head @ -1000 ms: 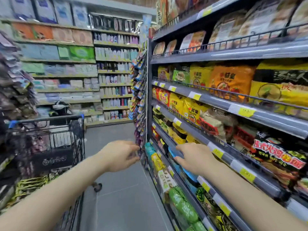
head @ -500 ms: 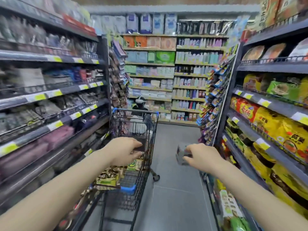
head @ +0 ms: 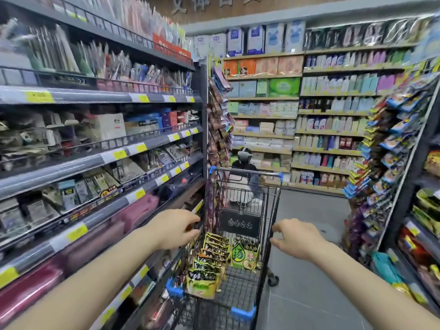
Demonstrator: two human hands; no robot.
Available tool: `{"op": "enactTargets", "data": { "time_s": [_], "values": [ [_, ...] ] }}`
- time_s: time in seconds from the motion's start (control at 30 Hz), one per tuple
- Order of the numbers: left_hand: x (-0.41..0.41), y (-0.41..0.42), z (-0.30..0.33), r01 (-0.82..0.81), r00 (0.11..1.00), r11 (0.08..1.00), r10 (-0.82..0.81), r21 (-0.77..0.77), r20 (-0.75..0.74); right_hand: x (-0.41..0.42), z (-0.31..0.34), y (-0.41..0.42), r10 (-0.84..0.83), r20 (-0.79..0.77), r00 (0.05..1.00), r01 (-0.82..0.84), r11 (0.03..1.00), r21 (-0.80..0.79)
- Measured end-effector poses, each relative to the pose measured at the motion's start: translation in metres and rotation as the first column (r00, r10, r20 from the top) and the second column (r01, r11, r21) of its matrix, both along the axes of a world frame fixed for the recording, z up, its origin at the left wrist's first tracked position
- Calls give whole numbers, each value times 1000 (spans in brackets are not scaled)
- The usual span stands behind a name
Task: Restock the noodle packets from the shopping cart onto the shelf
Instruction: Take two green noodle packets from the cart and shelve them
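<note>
1. Both hands reach forward over the shopping cart [head: 242,234], which stands in the aisle between two shelving runs.
2. The left hand [head: 175,228] is at the cart's left upper rim, fingers loosely curved with the fingertips pointing toward the basket; whether they touch the wire cannot be told. It holds nothing.
3. The right hand [head: 294,239] hovers by the cart's right upper rim, fingers relaxed and slightly spread, thumb below; it also holds nothing, and contact with the rim cannot be told.
4. The noodle packets [head: 209,260] lie in the cart's basket, below and between the two hands: a row of yellow-green and black packets overlapping one another along the left side of the basket.
5. Just right of that row, nearer the right hand, a single green packet [head: 245,254] with a large round emblem leans upright against the basket's far end.
6. The noodle shelf [head: 426,210] runs along the aisle beyond the right hand; it carries green, red and yellow packets, blurred at the picture's edge.
7. A rack of hanging snack bags [head: 385,144] stands at that shelf's far end, ahead of the right hand.
8. Past the left hand, a dark shelving unit [head: 100,148] with yellow price tags holds boxed and bagged goods, too blurred to name.
9. Ahead of both hands, beyond the cart, a person in a white headset [head: 245,160] crouches before the back wall's shelves [head: 328,110].
</note>
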State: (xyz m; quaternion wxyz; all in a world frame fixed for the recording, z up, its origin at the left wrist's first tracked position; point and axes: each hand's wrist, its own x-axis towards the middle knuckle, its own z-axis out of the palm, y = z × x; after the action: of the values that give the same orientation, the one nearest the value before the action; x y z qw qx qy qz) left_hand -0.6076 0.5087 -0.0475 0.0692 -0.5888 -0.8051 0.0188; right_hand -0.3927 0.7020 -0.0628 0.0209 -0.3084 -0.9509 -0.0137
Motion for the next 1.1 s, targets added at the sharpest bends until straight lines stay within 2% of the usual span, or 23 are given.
{"op": "enactTargets", "data": {
  "time_s": [0.1,0.43,0.83,1.1],
  "values": [
    [-37,18,-6,26,1000,999,-27,-46,-6,-34,-8,15,-25,12,1000,26,1000,-12],
    [-123,103,-43,88,994,994,-84,-62,71,-117,-37,72,-39,28,999,41,996,-82],
    [-230,238,-81,92,987,990,-76,-108,143,-227,-81,205,-68,76,995,78,987,-143],
    [-290,304,-134,136,976,973,-101,-185,191,-292,-134,269,-105,132,986,129,974,-188]
  ]
}}
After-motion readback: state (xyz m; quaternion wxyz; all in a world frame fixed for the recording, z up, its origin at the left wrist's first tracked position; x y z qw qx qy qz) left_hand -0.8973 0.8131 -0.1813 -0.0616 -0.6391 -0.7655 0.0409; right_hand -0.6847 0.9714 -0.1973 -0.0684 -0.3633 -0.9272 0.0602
